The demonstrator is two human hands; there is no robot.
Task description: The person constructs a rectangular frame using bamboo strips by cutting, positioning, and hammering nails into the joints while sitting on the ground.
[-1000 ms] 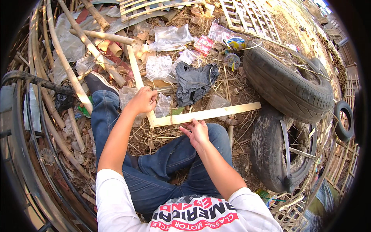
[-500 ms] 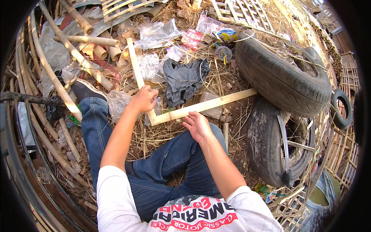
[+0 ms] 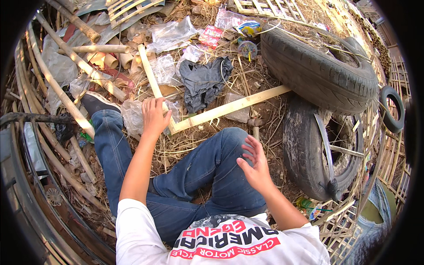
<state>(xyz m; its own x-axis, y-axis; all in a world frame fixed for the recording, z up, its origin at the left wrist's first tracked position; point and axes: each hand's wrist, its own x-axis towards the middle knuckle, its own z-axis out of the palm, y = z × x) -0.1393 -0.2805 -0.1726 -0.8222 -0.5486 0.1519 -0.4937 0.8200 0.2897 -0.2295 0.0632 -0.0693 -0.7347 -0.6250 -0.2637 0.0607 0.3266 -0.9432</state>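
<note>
Two pale split-bamboo strips meet in an L at a corner just beyond my lap. The left strip runs away from me, and my left hand is closed over it near the corner. The right strip slants up to the right, its far end reaching the stacked tyres. My right hand is raised above my right knee, fingers spread, holding nothing. A hammer lies on the ground between that knee and the tyres, near a flat grey block.
Worn tyres are piled at the right, one with a knife-like blade against it. A black plastic bag and clear wrappers litter the straw. Bamboo poles lie at the left; a slatted bamboo panel is at the far side.
My right hand has drawn back from the right strip toward me and to the right. My left hand has shifted slightly left, still at the left strip. The view has tilted a little.
</note>
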